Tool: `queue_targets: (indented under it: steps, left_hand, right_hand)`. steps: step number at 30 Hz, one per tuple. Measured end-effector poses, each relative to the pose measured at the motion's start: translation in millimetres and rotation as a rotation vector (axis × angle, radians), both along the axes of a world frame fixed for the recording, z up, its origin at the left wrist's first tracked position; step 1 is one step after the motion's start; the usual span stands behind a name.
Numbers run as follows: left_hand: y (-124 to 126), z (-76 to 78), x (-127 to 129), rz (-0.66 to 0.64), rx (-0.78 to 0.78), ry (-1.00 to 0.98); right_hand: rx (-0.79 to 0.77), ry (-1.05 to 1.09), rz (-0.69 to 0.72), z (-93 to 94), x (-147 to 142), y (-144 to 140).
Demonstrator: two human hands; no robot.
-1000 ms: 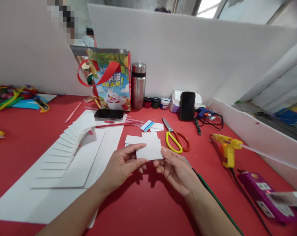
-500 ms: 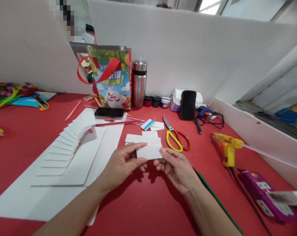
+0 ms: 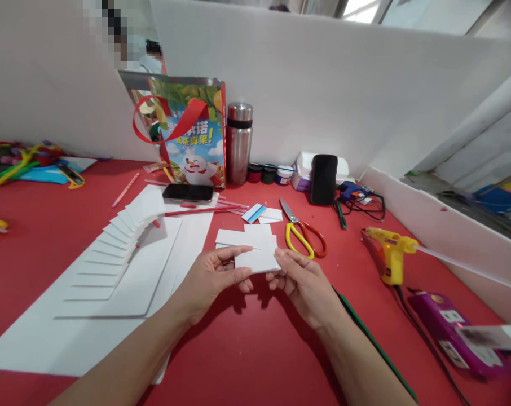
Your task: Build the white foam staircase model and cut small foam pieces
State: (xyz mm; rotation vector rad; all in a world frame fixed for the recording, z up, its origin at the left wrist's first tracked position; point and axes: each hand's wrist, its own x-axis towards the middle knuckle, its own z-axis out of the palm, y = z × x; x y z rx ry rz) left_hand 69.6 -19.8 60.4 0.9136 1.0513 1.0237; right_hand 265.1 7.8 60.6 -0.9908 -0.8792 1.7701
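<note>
Both hands have come down a little since a moment ago, and the small white card (image 3: 258, 260) they hold now sits lower, closer to the red counter (image 3: 255, 349). The left hand (image 3: 211, 279) pinches the card's left edge with thumb and fingers. The right hand (image 3: 304, 285) pinches the right edge the same way. The card lies almost flat, just in front of a few more white pieces (image 3: 245, 238) on the counter.

Behind those pieces lie one pair of scissors (image 3: 302, 234) with a yellow and a red handle. To the right sits one yellow glue gun (image 3: 391, 254), and near it one purple power strip (image 3: 454, 338). To the left is a big white sheet (image 3: 111, 316) with a stair-shaped stack of white cards (image 3: 111, 248) on top. One dark phone (image 3: 188, 193) lies flat at the far end of the sheet, and another phone (image 3: 324, 179) stands up near the back wall. One silver bottle (image 3: 239, 144) stands next to one bright gift bag (image 3: 188, 135). Three small paint pots (image 3: 269, 174) sit in a row beside the bottle. Nothing blocks the card from view.
</note>
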Motion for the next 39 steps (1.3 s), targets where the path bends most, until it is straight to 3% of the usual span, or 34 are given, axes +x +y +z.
queue_targets:
  steps: [2,5,9,14,17,21,25,39]
  left_hand:
    - [0,-0.5,-1,-0.006,-0.034,-0.035]
    - [0,2.3,-4,-0.007,-0.029,-0.014]
    - [-2,8.6,-5,-0.023,0.029,0.152]
    - [-8,9.8,2,0.003,0.282,0.491]
    - [-11,7.6,5,-0.002,0.341,0.551]
    - [-11,7.5,2,-0.047,0.239,0.287]
    - [-6,8.4,-6,-0.073,0.102,-0.025]
    - [0,3.9,-4,-0.053,-0.072,-0.393]
  right_hand:
    - [0.151,-0.140,-0.025,0.6,2,-1]
    - [0.468,-0.388,0.048,3.2,6,-2]
    - [0.870,-0.717,0.127,3.2,8,-2]
    - [1.058,-1.001,0.199,-5.9,9,-2]
    - [1.145,-1.119,0.185,-10.2,10,-3]
    - [1.206,-1.165,0.132,-9.4,14,-2]
    - [1.135,-1.086,0.118,-5.1,14,-1]
    - [1.079,-0.974,0.149,-4.1,11,-2]
